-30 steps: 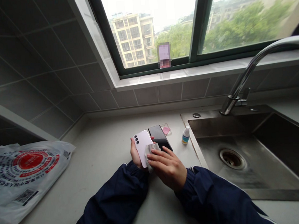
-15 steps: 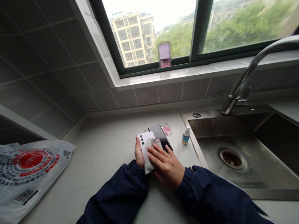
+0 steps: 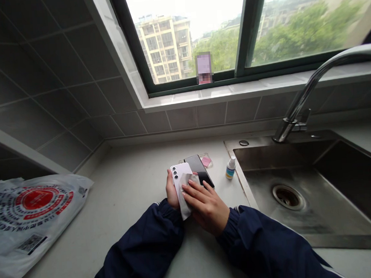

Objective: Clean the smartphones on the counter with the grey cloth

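Observation:
A pale lilac smartphone [image 3: 181,169] rests in my left hand [image 3: 171,190], back side up, its camera lenses at the upper left. My left fingers wrap round its edge and mostly hide beneath it. Over the phone's back lies a light grey cloth [image 3: 184,199], pressed down by the fingers of my right hand [image 3: 208,205]. Just behind and right of the held phone, a dark flat device with a glossy black face [image 3: 198,167] lies on the counter. Partly under that is a clear case [image 3: 208,157] with a pink patch.
A small spray bottle [image 3: 230,168] with a white top and blue-yellow label stands beside the sink [image 3: 249,181]. A chrome faucet [image 3: 298,100] arches over the basin. On the left, a white plastic bag [image 3: 7,243] with red print lies on the counter [image 3: 124,178]. A window is behind.
The held phone has shifted very slightly left. The cloth under my right fingers has moved a little down the phone's back, and its folds have changed shape.

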